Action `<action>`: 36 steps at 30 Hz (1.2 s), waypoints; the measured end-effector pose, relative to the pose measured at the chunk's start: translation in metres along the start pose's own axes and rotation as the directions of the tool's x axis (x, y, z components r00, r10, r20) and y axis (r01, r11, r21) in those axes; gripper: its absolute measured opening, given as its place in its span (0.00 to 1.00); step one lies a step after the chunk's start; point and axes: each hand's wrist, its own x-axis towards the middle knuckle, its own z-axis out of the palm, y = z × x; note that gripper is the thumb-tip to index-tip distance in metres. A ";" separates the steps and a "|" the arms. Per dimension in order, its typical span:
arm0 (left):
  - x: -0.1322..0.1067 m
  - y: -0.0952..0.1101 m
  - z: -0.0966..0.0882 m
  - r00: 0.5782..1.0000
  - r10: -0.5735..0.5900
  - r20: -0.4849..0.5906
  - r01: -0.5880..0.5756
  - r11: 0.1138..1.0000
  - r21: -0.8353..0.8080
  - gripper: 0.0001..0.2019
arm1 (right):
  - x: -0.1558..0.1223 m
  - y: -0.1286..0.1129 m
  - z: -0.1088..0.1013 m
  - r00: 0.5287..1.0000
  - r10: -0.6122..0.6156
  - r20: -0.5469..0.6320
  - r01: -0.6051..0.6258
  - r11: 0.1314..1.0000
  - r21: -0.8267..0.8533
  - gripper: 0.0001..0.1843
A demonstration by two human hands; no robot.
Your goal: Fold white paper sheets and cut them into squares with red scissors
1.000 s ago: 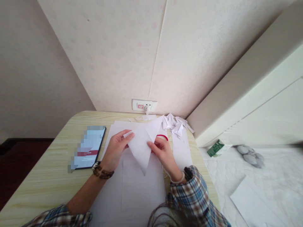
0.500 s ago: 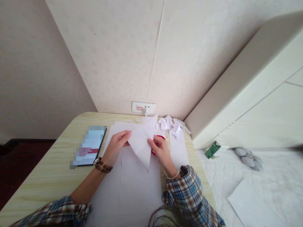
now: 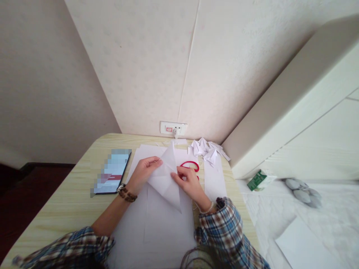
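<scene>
Between my two hands is a white sheet of paper (image 3: pixel 166 182) with creases across it, its pointed corners up and down. My left hand (image 3: pixel 146 170) pinches its left edge with thumb and fingers. On the right edge, my right hand (image 3: pixel 190 183) grips the paper between thumb and curled fingers. Under it lie larger white sheets (image 3: pixel 168 231) on the wooden table (image 3: pixel 70 179). Red-handled scissors (image 3: pixel 191 163) rest just behind my right hand, which hides part of them. Small folded paper pieces (image 3: pixel 211 155) sit in a cluster at the back right.
A phone (image 3: pixel 113 175) with a lit screen lies left of the sheets. A wall socket (image 3: pixel 173 129) holds a white plug behind the table. Right of the table, a green and white carton (image 3: pixel 259 180), a grey lobed object (image 3: pixel 304 192) and a paper sheet (image 3: pixel 304 243) lie on a white quilted surface.
The paper has turned in my hands, its top corner shifting left and creases now facing me. More of the red scissors shows. The whole view has shifted slightly.
</scene>
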 end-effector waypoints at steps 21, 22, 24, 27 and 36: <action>-0.002 -0.006 0.004 0.955 0.297 -0.006 -0.276 0.896 0.348 0.19 | 0.000 0.010 0.000 0.914 0.087 -0.397 -0.138 0.985 -0.100 0.16; -0.003 -0.006 0.006 0.952 0.305 0.009 -0.288 0.888 0.359 0.20 | 0.000 0.010 0.000 0.905 0.076 -0.418 -0.138 0.983 -0.120 0.16; -0.005 -0.008 0.010 0.958 0.285 0.043 -0.282 0.895 0.346 0.24 | -0.002 0.010 0.001 0.897 0.034 -0.441 -0.126 0.976 -0.179 0.15; -0.006 -0.011 0.015 0.981 0.180 0.077 -0.193 0.951 0.242 0.28 | -0.004 0.009 0.005 0.912 -0.035 -0.410 -0.087 0.957 -0.276 0.12; -0.005 -0.012 0.018 0.986 0.094 0.135 -0.104 0.992 0.069 0.32 | -0.009 -0.005 0.011 0.956 -0.217 -0.196 0.153 0.943 -0.297 0.21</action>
